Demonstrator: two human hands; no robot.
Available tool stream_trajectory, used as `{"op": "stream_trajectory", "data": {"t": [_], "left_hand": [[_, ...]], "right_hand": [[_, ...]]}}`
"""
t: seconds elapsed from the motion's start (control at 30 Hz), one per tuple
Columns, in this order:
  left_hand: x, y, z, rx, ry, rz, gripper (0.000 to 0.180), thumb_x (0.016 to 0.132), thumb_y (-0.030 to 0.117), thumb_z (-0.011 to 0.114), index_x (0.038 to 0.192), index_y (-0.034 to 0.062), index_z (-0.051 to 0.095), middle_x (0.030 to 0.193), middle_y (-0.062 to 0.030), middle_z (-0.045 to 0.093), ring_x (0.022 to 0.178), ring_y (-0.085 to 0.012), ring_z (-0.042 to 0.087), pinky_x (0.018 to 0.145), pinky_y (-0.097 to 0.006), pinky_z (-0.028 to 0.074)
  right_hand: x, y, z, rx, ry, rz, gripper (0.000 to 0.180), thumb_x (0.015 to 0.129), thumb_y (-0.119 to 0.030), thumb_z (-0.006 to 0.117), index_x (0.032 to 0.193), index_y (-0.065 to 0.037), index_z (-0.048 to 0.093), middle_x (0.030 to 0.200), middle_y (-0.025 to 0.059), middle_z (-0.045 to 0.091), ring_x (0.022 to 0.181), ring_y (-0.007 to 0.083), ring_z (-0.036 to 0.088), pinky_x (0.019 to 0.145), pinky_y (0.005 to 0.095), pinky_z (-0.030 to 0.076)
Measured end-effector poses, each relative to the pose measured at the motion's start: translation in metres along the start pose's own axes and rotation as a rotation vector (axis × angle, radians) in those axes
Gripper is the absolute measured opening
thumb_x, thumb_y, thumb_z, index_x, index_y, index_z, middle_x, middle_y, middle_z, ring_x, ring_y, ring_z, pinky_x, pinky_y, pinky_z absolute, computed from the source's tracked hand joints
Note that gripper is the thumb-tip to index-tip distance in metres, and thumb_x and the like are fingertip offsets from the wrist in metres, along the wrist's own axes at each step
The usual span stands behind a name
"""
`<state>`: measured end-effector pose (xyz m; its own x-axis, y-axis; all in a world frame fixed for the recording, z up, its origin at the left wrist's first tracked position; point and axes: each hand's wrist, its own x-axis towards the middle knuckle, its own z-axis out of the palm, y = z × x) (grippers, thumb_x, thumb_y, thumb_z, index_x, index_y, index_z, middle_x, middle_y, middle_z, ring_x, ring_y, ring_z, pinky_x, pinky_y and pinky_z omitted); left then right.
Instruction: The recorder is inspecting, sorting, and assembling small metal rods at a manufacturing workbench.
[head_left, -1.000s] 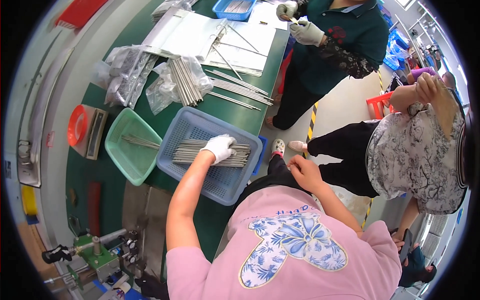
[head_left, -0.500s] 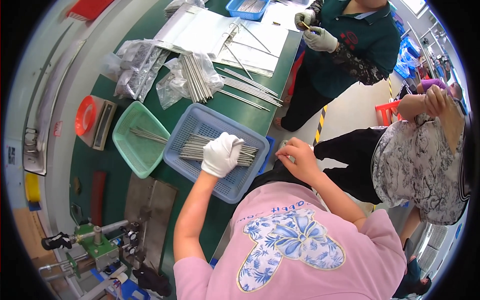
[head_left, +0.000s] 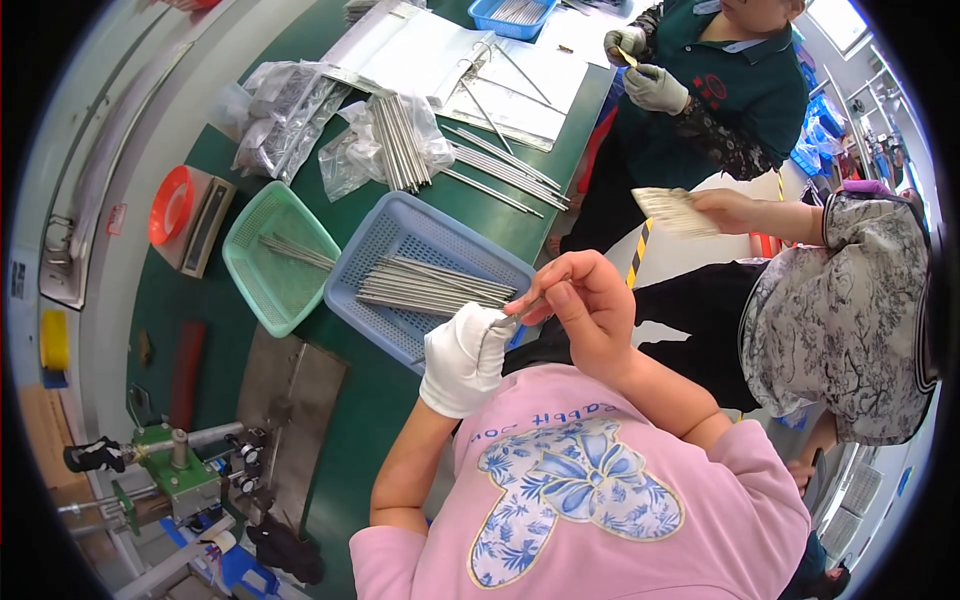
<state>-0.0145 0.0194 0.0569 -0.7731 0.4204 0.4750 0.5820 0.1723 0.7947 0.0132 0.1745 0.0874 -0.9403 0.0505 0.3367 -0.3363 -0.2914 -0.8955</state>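
Observation:
My left hand (head_left: 463, 362), in a white glove, is closed round a thin metal rod (head_left: 527, 306) in front of the blue basket. The bare fingers of my right hand (head_left: 590, 305) pinch the same rod near its end; most of its length is hidden in the glove. Many silvery rods (head_left: 430, 285) lie side by side in the blue basket (head_left: 375, 333), just beyond my hands. To its left stands a pale green basket (head_left: 285, 312) with several rods (head_left: 298, 250) leaning in it.
Farther back are a rod bundle in plastic (head_left: 398, 145), loose rods (head_left: 505, 175) and an open binder (head_left: 420, 50). A scale with an orange dish (head_left: 172, 205) stands left, a green machine (head_left: 180, 475) lower left. One co-worker's gloved hands (head_left: 655, 88) hold a small piece; another person holds a fan-shaped thing (head_left: 672, 212).
My left hand has come out of the blue basket with a rod, toward me. My right hand has moved up and left to meet it. The person at right has extended an arm with the fan-shaped thing.

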Motion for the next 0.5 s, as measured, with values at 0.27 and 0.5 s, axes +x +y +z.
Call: {"op": "stream_trajectory", "data": {"t": [0.27, 0.5], "left_hand": [[-0.013, 0.000, -0.002, 0.058, 0.034, -0.020, 0.005, 0.082, 0.009, 0.054, 0.080, 0.0051, 0.055, 0.064, -0.0109, 0.053, 0.053, -0.0296, 0.054, 0.047, -0.034, 0.042], [-0.016, -0.002, -0.007, 0.133, -0.042, -0.018, 0.005, 0.081, 0.010, 0.055, 0.078, 0.0061, 0.055, 0.063, -0.0101, 0.052, 0.051, -0.0299, 0.052, 0.045, -0.035, 0.041]], "right_hand": [[-0.006, -0.001, 0.001, -0.414, -0.037, -0.154, 0.008, 0.087, -0.002, 0.045, 0.090, 0.003, 0.051, 0.081, 0.0088, 0.057, 0.075, 0.0162, 0.062, 0.062, 0.0220, 0.050], [-0.001, -0.011, 0.004, -0.725, -0.083, -0.297, 0.007, 0.079, 0.004, 0.050, 0.078, 0.003, 0.057, 0.069, 0.0077, 0.061, 0.062, 0.0145, 0.058, 0.057, 0.0227, 0.045]]}}
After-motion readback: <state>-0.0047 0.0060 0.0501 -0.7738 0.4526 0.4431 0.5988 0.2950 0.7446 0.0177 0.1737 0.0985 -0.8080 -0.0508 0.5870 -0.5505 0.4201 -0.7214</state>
